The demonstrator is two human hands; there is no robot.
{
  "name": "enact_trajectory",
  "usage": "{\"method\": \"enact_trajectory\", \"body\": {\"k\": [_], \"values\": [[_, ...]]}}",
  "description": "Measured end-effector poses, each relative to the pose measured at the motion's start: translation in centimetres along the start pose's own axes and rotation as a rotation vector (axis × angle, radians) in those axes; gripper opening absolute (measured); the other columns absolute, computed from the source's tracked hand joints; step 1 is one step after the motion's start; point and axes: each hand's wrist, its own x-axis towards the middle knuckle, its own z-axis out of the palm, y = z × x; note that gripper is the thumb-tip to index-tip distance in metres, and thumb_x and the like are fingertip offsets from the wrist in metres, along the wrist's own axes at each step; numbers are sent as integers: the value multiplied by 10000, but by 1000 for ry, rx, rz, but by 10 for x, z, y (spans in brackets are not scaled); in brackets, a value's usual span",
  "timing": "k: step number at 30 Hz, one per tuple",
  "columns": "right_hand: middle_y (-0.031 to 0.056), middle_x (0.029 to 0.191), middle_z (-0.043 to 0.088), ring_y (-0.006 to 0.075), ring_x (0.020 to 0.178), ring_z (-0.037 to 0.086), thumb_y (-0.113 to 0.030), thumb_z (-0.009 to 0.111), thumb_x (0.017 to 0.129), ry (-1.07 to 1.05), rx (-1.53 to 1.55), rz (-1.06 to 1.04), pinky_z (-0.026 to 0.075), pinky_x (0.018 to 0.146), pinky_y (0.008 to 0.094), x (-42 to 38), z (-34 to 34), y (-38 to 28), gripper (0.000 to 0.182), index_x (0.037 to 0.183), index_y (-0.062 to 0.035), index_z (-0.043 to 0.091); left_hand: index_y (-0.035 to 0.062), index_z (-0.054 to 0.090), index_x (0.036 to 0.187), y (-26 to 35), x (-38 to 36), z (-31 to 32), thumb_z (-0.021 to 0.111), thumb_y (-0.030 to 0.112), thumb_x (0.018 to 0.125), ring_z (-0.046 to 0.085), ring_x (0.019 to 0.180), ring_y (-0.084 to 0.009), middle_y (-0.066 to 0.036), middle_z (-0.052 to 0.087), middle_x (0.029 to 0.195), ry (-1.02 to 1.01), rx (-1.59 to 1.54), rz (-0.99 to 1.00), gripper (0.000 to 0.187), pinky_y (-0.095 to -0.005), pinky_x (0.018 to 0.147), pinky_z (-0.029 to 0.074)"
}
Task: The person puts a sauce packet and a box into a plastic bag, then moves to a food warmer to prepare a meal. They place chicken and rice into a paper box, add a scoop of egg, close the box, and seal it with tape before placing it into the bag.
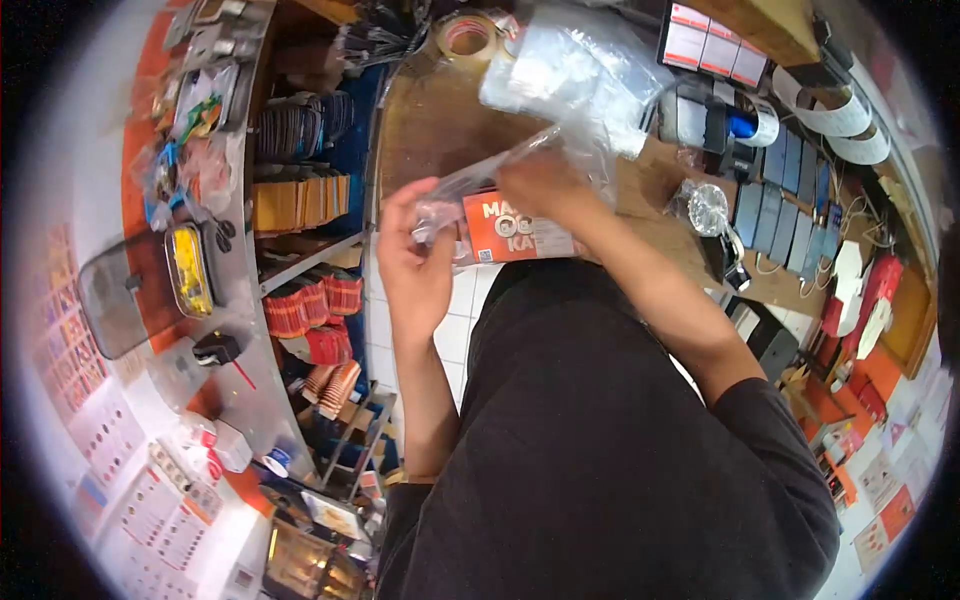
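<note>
A clear plastic bag (585,165) is stretched between my two hands near the table's front edge. An orange printed packet (490,228) with white lettering shows at the bag's lower part. My left hand (420,240) is closed on the left end of the bag, its thumb and fingers around the bunched plastic. Over the top of the packet lies my right hand (545,188), bent inward and blurred; its fingertips are hard to make out.
The wooden table (420,130) bears a tape roll (466,37) and a pile of clear bags (570,70) at the back. Several phones (770,225) lie at the right. A shelf (310,262) with stacked packets stands at the left.
</note>
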Motion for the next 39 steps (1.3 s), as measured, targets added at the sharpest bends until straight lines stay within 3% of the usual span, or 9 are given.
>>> {"method": "enact_trajectory", "body": {"k": [6, 12, 15, 20, 28, 30, 34, 36, 39], "values": [[277, 1346, 534, 414, 1228, 541, -328, 348, 1025, -221, 84, -29, 418, 1040, 477, -6, 3, 34, 444, 1325, -93, 575, -19, 586, 1197, 3, -14, 2, 585, -39, 903, 606, 982, -103, -74, 651, 1088, -197, -112, 123, 294, -237, 826, 488], [266, 1454, 420, 408, 1335, 431, -248, 616, 917, 45, -111, -37, 386, 1079, 466, -88, 3, -8, 525, 1399, -84, 490, 9, 614, 1187, -6, -25, -8, 624, -2, 892, 601, 946, -98, -71, 659, 1073, -221, -30, 123, 296, -235, 761, 489], [220, 1394, 458, 397, 1313, 430, -304, 811, 722, 237, -344, -80, 363, 1097, 512, -79, 33, -33, 772, 1376, -40, 499, 13, 615, 1183, 6, -29, -5, 632, -1, 887, 598, 912, -92, -62, 663, 1042, -250, 80, 126, 297, -231, 735, 486], [200, 1456, 385, 460, 1343, 361, -251, 710, 800, 76, -460, -81, 288, 1090, 622, -49, 42, -49, 749, 1463, -106, 391, 1, 594, 1202, -7, -29, 3, 630, -18, 891, 601, 920, -92, -59, 656, 1064, -274, 92, 225, 313, -234, 777, 489], [167, 1520, 339, 393, 1380, 354, -324, 634, 878, 145, -452, -88, 278, 1123, 569, -76, 34, -24, 766, 1530, -134, 280, 12, 569, 1246, 1, -37, -6, 631, -22, 892, 619, 930, -114, -54, 645, 1056, -248, 4, 180, 361, -253, 810, 498], [161, 1431, 470, 346, 1319, 449, -406, 574, 909, 299, -496, -179, 318, 1092, 546, -100, 25, -7, 593, 1422, -122, 481, 10, 567, 1240, 13, -41, -9, 617, -7, 889, 620, 860, -115, -98, 664, 992, -212, 257, 229, 355, -259, 754, 497], [138, 933, 718, 309, 1028, 652, -428, 528, 932, -103, -592, 153, 493, 859, 489, -172, -59, 3, 407, 842, -99, 750, 30, 554, 1262, 4, -30, -21, 604, 38, 904, 640, 818, -190, -155, 662, 956, -56, 632, 476, 361, -314, 753, 505], [147, 826, 708, 318, 934, 663, -297, 566, 899, -106, -712, -28, 531, 788, 436, -210, -92, -1, 301, 793, -74, 738, 30, 535, 1274, 23, -29, -22, 585, 39, 920, 609, 900, -114, -117, 667, 1044, -253, 460, 176, 358, -267, 761, 478], [104, 810, 665, 315, 831, 647, -267, 613, 862, 69, -693, -307, 480, 843, 405, -240, -100, 6, 222, 857, -54, 674, 27, 542, 1242, 41, -34, 0, 588, 29, 921, 604, 893, -111, -96, 664, 1047, -285, 342, 306, 324, -256, 747, 470]]}}
